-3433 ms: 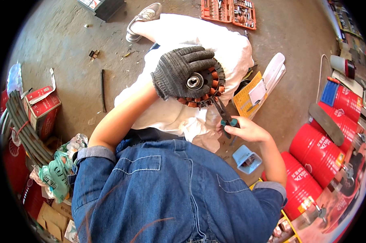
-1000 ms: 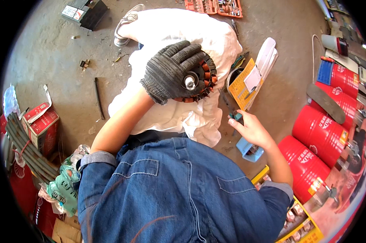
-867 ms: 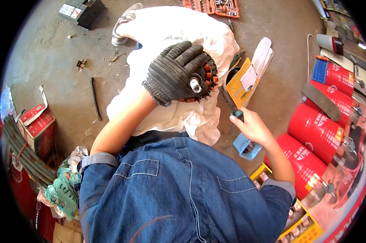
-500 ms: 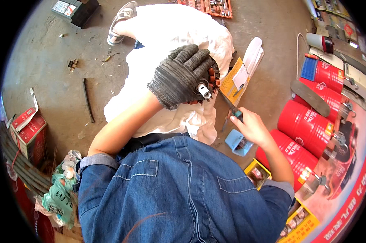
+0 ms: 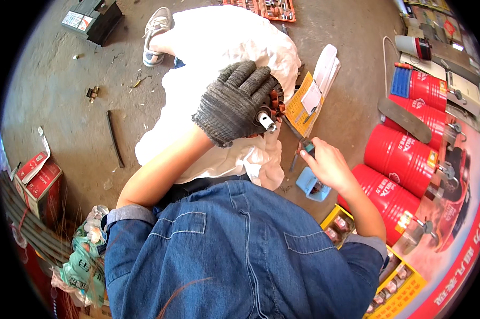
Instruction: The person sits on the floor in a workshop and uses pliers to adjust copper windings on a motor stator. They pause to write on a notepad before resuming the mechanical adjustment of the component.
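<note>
My left hand [image 5: 230, 103], in a dark grey knitted glove, lies over a round motor core with copper-coloured windings [image 5: 276, 105] and grips it above my lap. A pale metal shaft end [image 5: 266, 122] sticks out of the core toward me. My bare right hand [image 5: 326, 162] is closed round the teal and black handle of a slim tool [image 5: 307, 147]. The tool's narrow dark end points up and left toward the core; its tip is hard to make out. White cloth [image 5: 197, 141] covers my lap beneath both.
A yellow card with a clipped white paper [image 5: 304, 109] lies right of the cloth. Close by my right wrist is a blue bin [image 5: 313, 184]. Red drums [image 5: 397, 159] line the right side. An orange socket set [image 5: 277, 9] and a battery [image 5: 94, 22] are farther off.
The view has shifted slightly. My left hand still holds the motor core, and my right hand still holds the tool, its narrow end now showing less.
</note>
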The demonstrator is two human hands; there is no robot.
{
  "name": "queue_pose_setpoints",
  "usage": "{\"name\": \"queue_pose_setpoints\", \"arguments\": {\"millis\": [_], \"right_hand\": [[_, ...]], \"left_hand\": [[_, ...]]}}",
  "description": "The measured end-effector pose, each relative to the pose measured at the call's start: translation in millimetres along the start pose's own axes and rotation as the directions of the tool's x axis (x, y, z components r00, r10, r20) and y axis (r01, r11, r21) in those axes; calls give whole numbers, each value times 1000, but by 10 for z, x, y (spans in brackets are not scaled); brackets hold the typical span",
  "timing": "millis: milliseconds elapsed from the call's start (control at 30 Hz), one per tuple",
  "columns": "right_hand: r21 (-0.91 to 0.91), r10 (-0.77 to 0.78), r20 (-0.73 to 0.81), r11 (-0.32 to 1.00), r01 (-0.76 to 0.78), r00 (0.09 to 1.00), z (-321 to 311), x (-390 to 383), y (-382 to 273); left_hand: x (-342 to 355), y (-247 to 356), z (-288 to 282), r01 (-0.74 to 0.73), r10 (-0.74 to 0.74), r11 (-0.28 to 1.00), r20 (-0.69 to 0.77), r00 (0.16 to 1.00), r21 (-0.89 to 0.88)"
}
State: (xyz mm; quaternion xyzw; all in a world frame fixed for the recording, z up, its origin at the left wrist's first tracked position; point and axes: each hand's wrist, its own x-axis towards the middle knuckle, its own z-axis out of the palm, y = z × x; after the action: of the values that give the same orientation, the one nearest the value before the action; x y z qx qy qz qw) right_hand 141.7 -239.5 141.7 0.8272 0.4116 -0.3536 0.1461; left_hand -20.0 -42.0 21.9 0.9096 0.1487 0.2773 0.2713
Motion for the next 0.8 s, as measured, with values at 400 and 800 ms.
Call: {"name": "queue_pose_setpoints", "arguments": {"millis": [400, 800], "right_hand": [[-44, 10, -65, 999, -13, 998, 10, -284, -37], [882, -90, 349, 367, -294, 933, 414, -247, 396]], "left_hand": [[-33, -37, 53, -5, 5, 1000, 14, 1000, 28], [73, -106, 22, -61, 61, 998, -9, 998, -18]]}}
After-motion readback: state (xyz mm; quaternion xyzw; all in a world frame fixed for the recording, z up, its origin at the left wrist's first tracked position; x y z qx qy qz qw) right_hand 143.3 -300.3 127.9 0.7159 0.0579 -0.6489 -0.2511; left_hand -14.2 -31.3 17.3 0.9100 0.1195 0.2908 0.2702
